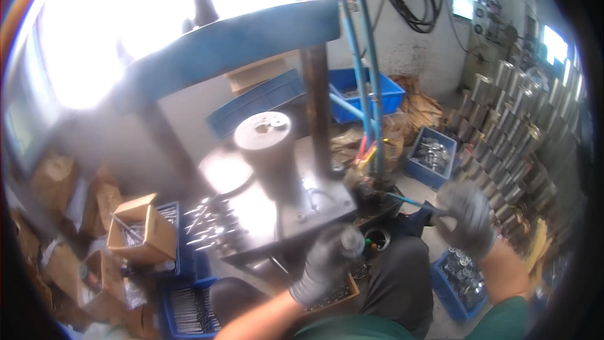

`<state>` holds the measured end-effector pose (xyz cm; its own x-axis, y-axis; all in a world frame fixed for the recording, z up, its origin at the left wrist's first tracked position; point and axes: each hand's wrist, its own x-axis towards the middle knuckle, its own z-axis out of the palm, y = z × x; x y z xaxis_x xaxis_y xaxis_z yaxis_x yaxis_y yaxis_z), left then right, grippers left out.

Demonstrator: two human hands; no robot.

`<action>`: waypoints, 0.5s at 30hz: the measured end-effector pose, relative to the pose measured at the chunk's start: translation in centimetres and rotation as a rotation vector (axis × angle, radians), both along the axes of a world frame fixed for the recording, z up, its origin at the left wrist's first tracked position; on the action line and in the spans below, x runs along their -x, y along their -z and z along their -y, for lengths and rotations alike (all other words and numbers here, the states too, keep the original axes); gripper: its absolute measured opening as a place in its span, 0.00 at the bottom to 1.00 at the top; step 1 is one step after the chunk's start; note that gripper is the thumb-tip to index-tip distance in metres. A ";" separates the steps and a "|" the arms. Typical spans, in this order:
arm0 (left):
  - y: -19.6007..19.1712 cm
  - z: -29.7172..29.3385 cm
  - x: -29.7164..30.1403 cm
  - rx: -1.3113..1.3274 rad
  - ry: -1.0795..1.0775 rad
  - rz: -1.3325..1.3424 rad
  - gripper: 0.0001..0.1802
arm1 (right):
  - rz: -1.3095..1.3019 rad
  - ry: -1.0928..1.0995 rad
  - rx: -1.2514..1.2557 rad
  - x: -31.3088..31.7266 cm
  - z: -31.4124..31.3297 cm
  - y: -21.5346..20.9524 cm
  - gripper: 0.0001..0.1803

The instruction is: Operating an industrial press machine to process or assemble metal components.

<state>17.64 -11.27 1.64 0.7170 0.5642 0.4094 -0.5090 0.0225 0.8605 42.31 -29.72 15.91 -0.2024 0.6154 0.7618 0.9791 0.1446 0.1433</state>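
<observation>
- Left hand (327, 258): the gloved fingers curl together around what looks like a round part (352, 240), grey and dull-shiny, its end showing at the fingertips above the lap.
- Right hand (465, 217): blurred; the gloved fingers look bent near the end of a thin blue rod (406, 199), but I cannot tell whether they close on it.
- The round part is probably metal: stiff, dense for its size, not fragile, perhaps slick if oily. Its sides seem the best hold, leaving the end free.
- The rod looks light and stiff; its near end suits a full-hand grip.
- Between the knees, a shallow box (353, 285) holds small parts, too blurred to name.
- Near the right forearm, a blue bin (445, 293) holds ring-like metal pieces; beyond it, another bin (425, 176) holds small shiny parts.
- To the left, a bin (167, 310) holds slim rods laid in rows, and a carton (161, 236) holds longer rods.
- Ahead, loose pins (217, 223) lie on the press (239, 44) table.
</observation>
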 end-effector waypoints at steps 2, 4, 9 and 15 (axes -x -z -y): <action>-0.3 4.3 0.3 -0.467 -0.295 -0.183 0.20 | -0.057 -0.206 0.334 2.2 4.6 2.8 0.29; -0.9 5.9 0.9 -0.820 -0.292 -0.410 0.28 | -0.345 -0.283 0.163 7.2 5.3 6.0 0.31; -2.1 7.5 -0.9 -1.155 -0.133 -0.339 0.30 | -0.492 0.030 -0.058 10.1 7.1 9.4 0.17; -2.3 6.6 -2.4 -0.868 -0.077 -0.337 0.31 | -1.437 0.293 -0.132 3.5 15.3 18.9 0.12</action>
<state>20.06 -17.85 3.94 0.8481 0.2089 0.4869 -0.2028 -0.7210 0.6626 38.84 -45.02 -3.02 0.8766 0.4121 0.2484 0.2796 -0.0161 -0.9600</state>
